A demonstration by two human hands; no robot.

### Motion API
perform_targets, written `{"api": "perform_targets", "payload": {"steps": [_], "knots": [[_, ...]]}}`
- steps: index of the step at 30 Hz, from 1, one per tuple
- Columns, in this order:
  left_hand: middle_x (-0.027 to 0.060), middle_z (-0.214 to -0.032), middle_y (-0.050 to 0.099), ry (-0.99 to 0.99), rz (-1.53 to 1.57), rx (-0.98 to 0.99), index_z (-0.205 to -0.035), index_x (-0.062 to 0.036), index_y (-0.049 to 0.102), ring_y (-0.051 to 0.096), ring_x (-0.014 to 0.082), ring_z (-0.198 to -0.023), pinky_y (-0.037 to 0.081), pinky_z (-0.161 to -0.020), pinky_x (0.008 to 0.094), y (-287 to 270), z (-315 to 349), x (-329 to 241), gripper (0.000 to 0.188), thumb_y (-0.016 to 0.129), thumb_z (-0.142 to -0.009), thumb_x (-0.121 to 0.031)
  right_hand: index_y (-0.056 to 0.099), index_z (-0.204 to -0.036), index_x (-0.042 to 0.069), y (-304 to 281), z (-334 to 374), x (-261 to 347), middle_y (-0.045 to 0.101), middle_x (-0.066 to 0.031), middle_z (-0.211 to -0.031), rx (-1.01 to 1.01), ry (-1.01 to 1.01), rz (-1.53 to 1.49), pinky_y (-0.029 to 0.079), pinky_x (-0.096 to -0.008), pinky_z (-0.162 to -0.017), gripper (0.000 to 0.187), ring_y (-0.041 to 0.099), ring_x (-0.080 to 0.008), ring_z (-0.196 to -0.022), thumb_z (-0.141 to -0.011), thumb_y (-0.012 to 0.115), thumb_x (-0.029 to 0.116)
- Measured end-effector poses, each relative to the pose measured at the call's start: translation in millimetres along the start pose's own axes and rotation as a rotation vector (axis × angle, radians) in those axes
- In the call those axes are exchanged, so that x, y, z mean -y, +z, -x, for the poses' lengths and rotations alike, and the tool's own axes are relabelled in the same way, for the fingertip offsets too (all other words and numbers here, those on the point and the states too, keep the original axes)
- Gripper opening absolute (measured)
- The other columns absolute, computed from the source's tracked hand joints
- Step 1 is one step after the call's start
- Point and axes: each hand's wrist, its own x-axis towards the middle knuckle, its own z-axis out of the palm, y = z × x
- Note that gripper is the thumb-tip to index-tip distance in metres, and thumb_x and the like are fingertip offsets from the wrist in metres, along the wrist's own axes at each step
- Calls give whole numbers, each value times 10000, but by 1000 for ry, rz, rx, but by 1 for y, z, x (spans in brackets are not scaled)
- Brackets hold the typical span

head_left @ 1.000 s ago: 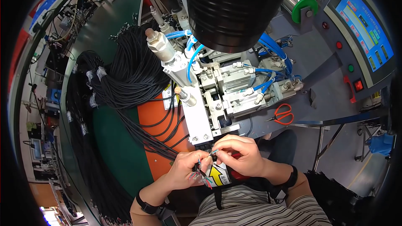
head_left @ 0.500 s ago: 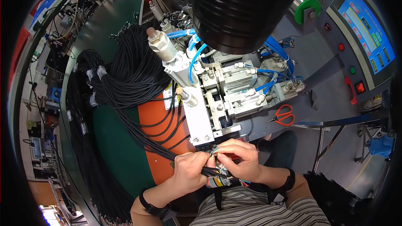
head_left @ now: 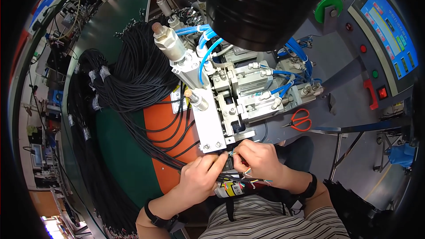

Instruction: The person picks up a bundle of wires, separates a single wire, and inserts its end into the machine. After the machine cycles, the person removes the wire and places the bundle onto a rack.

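Note:
In front of the machine's pale metal block [head_left: 207, 126], both hands meet at the end of a black cable with thin coloured wires [head_left: 230, 153]. My left hand [head_left: 197, 178] is closed, its thumb and forefinger pinching the cable just behind the wires. From the other side my right hand [head_left: 261, 159] pinches the wire ends, its fingers curled. Below the hands lie several black cables [head_left: 237, 178] with stripped, coloured ends, above a white and yellow label. The exact grip on the small wires is partly hidden by the fingers.
A large bundle of black cables [head_left: 141, 71] covers the green and orange table [head_left: 124, 150] on the left. Red-handled scissors [head_left: 301, 120] lie right of the machine. A control screen [head_left: 389, 31] stands far right. A black cylinder [head_left: 261, 9] overhangs the machine.
Both hands have moved slightly up toward the metal block with the cable end. My right hand has turned, its knuckles now facing up. The black cables beneath show more.

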Motion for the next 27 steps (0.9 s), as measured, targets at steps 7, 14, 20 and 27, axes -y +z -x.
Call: {"api": "perform_targets", "payload": {"steps": [7, 14, 20, 27], "knots": [[87, -995, 582, 109, -39, 108, -1221, 16, 608, 594, 219, -797, 511, -659, 320, -4, 5, 8, 625, 685, -612, -101, 642, -841, 12, 2, 6, 1, 616, -75, -742, -11, 92, -116, 485, -313, -484, 79, 617, -213, -544, -783, 695, 17], [71, -904, 538, 177, -32, 172, -1214, 43, 611, 560, 207, -744, 495, -611, 306, -9, -1, 8, 557, 657, -678, -103, 646, -854, 37, 5, 8, -2, 619, -69, -785, -32, 126, -151, 501, -353, -512, 68, 624, -258, -576, -821, 685, 82], [72, -862, 532, 206, -226, 224, -1224, 46, 613, 547, 215, -715, 483, -575, 320, -9, -4, -6, 541, 659, -714, -127, 661, -873, 25, 2, 5, 1, 629, -75, -799, -38, 42, -46, 503, -351, -510, 81, 625, -253, -568, -828, 684, 87], [60, -849, 494, 238, -376, 284, -1192, 104, 596, 531, 183, -745, 488, -583, 276, -12, -12, -14, 476, 591, -761, -101, 667, -842, 25, 0, 1, 4, 648, -89, -757, -34, 78, 0, 515, -335, -511, 58, 651, -258, -600, -797, 696, 44]]}}
